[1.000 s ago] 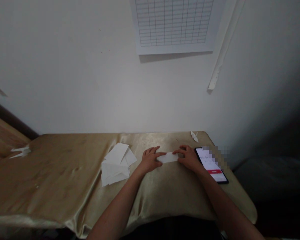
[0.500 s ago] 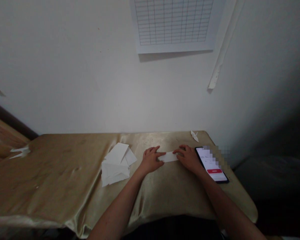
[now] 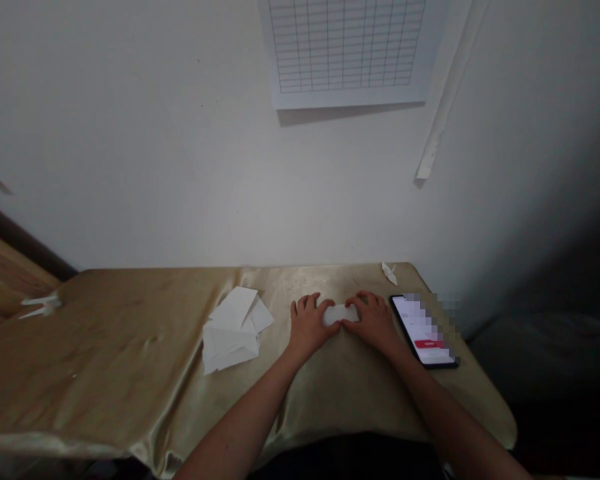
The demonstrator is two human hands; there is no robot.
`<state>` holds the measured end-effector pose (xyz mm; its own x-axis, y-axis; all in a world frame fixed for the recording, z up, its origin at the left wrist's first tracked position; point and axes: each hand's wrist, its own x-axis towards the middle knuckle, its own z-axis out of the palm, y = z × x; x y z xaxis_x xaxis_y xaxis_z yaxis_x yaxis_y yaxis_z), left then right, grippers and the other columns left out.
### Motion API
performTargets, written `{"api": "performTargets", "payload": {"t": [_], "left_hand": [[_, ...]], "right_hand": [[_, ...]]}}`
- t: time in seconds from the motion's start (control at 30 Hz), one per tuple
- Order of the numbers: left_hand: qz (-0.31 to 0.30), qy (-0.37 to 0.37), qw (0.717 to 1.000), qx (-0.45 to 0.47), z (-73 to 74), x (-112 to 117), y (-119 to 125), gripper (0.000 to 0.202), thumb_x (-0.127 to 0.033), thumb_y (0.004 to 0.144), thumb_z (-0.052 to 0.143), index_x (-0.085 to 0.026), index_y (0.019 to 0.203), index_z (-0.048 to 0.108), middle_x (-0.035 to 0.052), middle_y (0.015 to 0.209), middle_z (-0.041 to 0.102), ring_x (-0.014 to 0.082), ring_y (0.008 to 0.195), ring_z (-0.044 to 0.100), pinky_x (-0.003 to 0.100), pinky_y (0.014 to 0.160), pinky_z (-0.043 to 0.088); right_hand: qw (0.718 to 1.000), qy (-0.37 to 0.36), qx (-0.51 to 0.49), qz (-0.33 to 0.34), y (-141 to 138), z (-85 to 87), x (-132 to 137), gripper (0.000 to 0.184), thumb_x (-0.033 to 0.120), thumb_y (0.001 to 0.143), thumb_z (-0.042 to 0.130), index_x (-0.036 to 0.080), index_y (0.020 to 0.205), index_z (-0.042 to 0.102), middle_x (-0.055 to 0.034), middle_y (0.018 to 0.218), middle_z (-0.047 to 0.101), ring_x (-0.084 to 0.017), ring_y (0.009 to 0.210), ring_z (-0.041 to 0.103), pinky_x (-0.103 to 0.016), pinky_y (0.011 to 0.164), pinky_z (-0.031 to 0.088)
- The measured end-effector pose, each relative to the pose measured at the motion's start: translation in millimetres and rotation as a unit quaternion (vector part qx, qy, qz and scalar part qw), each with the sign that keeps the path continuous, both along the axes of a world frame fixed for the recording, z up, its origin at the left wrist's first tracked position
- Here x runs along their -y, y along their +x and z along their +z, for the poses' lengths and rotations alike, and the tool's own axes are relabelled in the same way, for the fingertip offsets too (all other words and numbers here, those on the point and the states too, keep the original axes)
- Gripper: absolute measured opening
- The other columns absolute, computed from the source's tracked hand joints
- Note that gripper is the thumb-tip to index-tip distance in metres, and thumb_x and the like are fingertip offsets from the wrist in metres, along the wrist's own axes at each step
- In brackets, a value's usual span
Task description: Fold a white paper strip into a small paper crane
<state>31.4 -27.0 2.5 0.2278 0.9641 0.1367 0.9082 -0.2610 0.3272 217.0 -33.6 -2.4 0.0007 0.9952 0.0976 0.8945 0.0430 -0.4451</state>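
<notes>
A small white piece of paper (image 3: 341, 312) lies on the gold tablecloth between my two hands. My left hand (image 3: 313, 321) grips its left end, thumb at the near edge and index finger at the far edge, the other fingers spread away. On the right end, my right hand (image 3: 373, 319) holds it the same way, with finger and thumb curled round it. My two thumb tips nearly meet at the paper's near edge. Part of the paper is hidden under the fingers.
Several white paper sheets (image 3: 237, 330) lie in a loose pile left of my hands. A phone (image 3: 423, 333) with a lit screen rests to the right. Behind it sits a small folded paper figure (image 3: 389, 273). A printed grid sheet (image 3: 347, 53) hangs on the wall.
Both thumbs have come in toward each other along the paper's near edge. My fingers have curled from lying flat into a grip on its two ends.
</notes>
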Motion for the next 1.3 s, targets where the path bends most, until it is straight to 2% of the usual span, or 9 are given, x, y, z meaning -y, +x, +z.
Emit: {"api": "performTargets", "payload": {"t": [0.2,0.37,0.47,0.73,0.9,1.07,1.3], "left_hand": [[-0.003,-0.025,1.0,-0.009,5.7,0.0,-0.7,0.051,-0.049,0.079,0.072,-0.04,0.129,0.063,0.0021,0.152,0.047,0.0327,0.142,0.035,0.055,0.121,0.019],[-0.015,-0.053,0.998,-0.011,4.9,-5.8,-9.5,0.055,-0.043,0.078,0.073,-0.045,0.132,0.061,-0.0006,0.156,0.043,0.0315,0.145,0.033,0.055,0.122,0.017],[-0.033,-0.063,0.997,-0.005,4.0,-12.0,-16.8,0.056,-0.041,0.077,0.074,-0.047,0.131,0.062,-0.0023,0.156,0.044,0.03,0.144,0.036,0.052,0.122,0.021],[-0.078,-0.079,0.994,0.005,4.6,-23.5,-33.1,0.056,-0.034,0.073,0.078,-0.043,0.127,0.067,-0.0025,0.155,0.047,0.028,0.143,0.041,0.047,0.121,0.028],[-0.091,-0.093,0.991,0.016,8.8,-25.9,-39.4,0.055,-0.025,0.071,0.079,-0.037,0.124,0.069,-0.0001,0.156,0.048,0.0262,0.143,0.043,0.043,0.121,0.03],[-0.111,-0.104,0.988,0.035,8.8,-30.3,-44.5,0.055,-0.019,0.069,0.08,-0.032,0.121,0.07,0.004,0.155,0.049,0.028,0.141,0.046,0.044,0.12,0.033],[-0.142,-0.073,0.987,0.034,3.0,-32.0,-49.7,0.051,-0.023,0.069,0.08,-0.028,0.119,0.068,0.0079,0.153,0.05,0.0319,0.141,0.046,0.049,0.12,0.03]], "right_hand": [[1.0,-0.005,-0.003,0.0,-0.3,3.1,-0.1,0.039,0.04,0.077,0.075,0.034,0.115,0.07,-0.0054,0.139,0.051,-0.03,0.132,0.041,-0.043,0.108,0.031],[1.0,-0.025,-0.01,0.01,4.4,6.9,-1.8,0.041,0.034,0.076,0.074,0.035,0.116,0.07,-0.005,0.139,0.051,-0.03,0.133,0.041,-0.044,0.108,0.032],[0.999,-0.031,-0.02,0.022,8.5,7.1,-3.3,0.041,0.03,0.076,0.072,0.037,0.117,0.071,-0.0043,0.139,0.051,-0.029,0.133,0.041,-0.044,0.109,0.032],[0.997,-0.052,-0.025,0.041,17.5,5.6,-8.3,0.047,0.022,0.076,0.068,0.04,0.12,0.072,-0.0029,0.141,0.051,-0.028,0.136,0.04,-0.043,0.113,0.031],[0.997,-0.054,-0.033,0.047,22.2,2.5,-11.3,0.05,0.017,0.075,0.066,0.039,0.119,0.073,-0.0016,0.142,0.051,-0.026,0.135,0.042,-0.041,0.115,0.031],[0.996,-0.059,-0.042,0.058,28.1,-1.2,-14.6,0.05,0.013,0.075,0.063,0.036,0.118,0.074,-0.0022,0.143,0.052,-0.026,0.135,0.043,-0.041,0.116,0.031],[0.997,-0.033,-0.04,0.061,28.7,-7.9,-16.9,0.045,0.01,0.081,0.056,0.034,0.114,0.077,-0.0027,0.141,0.055,-0.026,0.133,0.044,-0.041,0.115,0.032]]}}
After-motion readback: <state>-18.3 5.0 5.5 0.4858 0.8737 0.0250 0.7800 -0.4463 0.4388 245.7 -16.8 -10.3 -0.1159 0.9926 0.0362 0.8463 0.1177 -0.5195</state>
